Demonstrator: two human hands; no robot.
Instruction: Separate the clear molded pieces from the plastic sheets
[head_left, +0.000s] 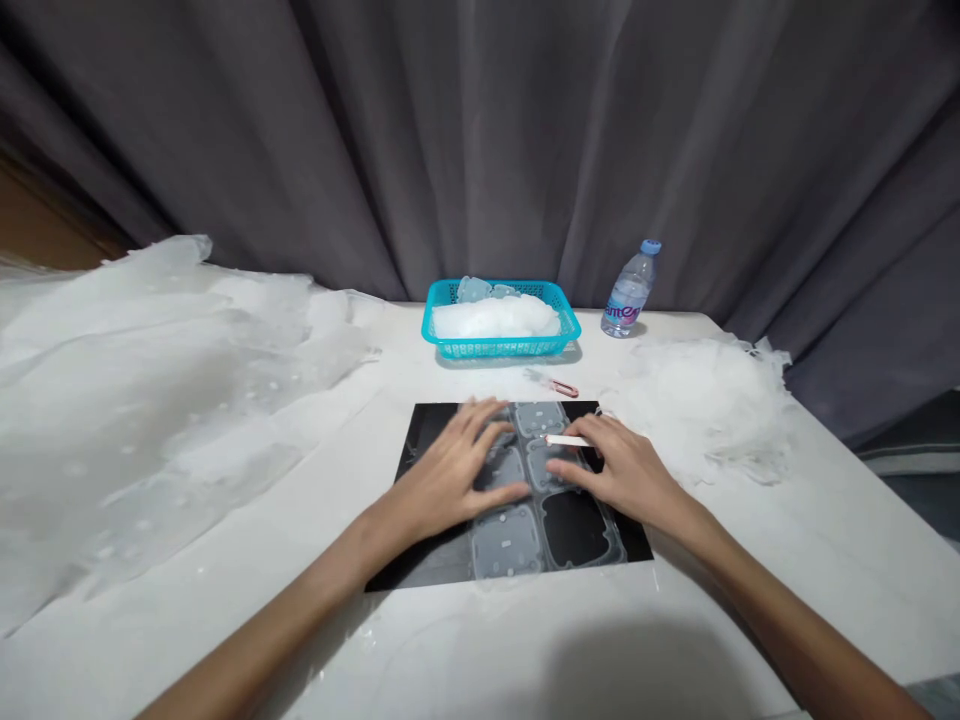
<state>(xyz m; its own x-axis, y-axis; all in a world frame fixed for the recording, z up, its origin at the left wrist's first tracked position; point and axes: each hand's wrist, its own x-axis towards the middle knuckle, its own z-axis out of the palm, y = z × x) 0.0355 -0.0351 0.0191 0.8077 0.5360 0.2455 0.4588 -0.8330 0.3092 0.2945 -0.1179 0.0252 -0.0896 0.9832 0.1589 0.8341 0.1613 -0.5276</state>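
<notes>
A black mat (435, 560) lies on the table with a translucent plastic sheet on it. The sheet is marked into rounded-square pieces (506, 540), and one square opening (576, 528) at the lower right shows bare black. My left hand (457, 470) rests over the left part of the sheet with its fingers spread, holding nothing. Between the thumb and fingers of my right hand (619, 465) is a thin white stick-like tool (566, 440), pointing left with a small reddish tip. That hand is over the right side of the sheet; the tool's exact kind cannot be made out.
Behind the mat stands a turquoise basket (501, 347) with white material and clear pieces. A small red-handled tool (562, 387) lies before it. A water bottle (628, 292) stands at the back right. Translucent sheets (165, 400) heap at left, plastic scraps (712, 410) at right.
</notes>
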